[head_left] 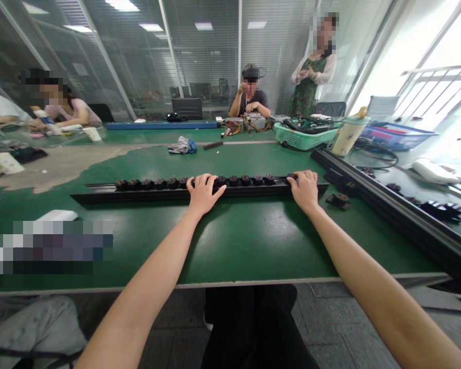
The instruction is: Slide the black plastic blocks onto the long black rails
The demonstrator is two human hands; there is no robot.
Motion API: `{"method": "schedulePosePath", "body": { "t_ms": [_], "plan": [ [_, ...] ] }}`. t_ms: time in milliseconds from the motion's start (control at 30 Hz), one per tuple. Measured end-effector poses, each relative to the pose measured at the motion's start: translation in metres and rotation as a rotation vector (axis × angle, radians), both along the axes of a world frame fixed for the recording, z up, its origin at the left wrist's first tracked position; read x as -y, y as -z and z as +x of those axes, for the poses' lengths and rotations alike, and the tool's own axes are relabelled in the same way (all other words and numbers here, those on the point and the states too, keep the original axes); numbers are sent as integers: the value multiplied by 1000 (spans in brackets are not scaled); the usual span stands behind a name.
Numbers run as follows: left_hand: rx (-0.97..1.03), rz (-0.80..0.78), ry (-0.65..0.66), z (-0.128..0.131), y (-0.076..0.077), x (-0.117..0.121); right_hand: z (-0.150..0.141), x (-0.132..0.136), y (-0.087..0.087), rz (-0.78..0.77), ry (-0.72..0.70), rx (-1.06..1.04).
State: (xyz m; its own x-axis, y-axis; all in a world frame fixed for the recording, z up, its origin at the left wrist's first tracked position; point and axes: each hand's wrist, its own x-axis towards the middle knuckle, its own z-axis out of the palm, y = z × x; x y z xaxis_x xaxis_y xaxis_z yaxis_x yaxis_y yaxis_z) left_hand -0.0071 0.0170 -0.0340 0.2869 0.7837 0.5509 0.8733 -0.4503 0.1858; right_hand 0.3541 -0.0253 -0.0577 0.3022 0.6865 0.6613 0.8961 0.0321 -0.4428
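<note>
A long black rail (161,197) lies across the green table, with a row of round black socket-like modules (160,183) set along its channel. Over the middle of the row, my left hand (202,193) curls its fingers onto the rail, thumb spread to the right; what lies under the fingertips is hidden. Near the rail's right end, my right hand (306,192) has its thumb and fingers closed on a small black module (292,177), partly covered by the hand. Bare channel shows between that piece and the row. A loose black module (338,201) lies to the right.
A second black rail (384,215) runs along the right, with loose black parts (441,209) beyond it. Farther back are a green basket (305,138), a pale tumbler (349,136) and a crumpled cloth (182,146). Several people are around the table.
</note>
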Motion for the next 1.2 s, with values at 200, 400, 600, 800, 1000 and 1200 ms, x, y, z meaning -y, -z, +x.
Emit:
{"method": "schedulePosePath", "body": {
  "t_ms": [200, 400, 600, 800, 1000, 1200],
  "plan": [
    [5, 4, 4, 0, -1, 1, 2, 2, -2, 6, 1, 26],
    [4, 7, 2, 0, 0, 0, -1, 4, -3, 16, 9, 80],
    [10, 21, 12, 0, 1, 0, -3, 6, -5, 17, 17, 120],
    [8, 15, 7, -1, 0, 0, 0, 7, -7, 3, 43, 114],
    [-1, -9, -5, 0, -3, 1, 1, 7, -7, -17, 45, 99],
    [0, -15, -4, 0, -3, 2, 0, 7, -8, -8, 55, 88]
  ]
}}
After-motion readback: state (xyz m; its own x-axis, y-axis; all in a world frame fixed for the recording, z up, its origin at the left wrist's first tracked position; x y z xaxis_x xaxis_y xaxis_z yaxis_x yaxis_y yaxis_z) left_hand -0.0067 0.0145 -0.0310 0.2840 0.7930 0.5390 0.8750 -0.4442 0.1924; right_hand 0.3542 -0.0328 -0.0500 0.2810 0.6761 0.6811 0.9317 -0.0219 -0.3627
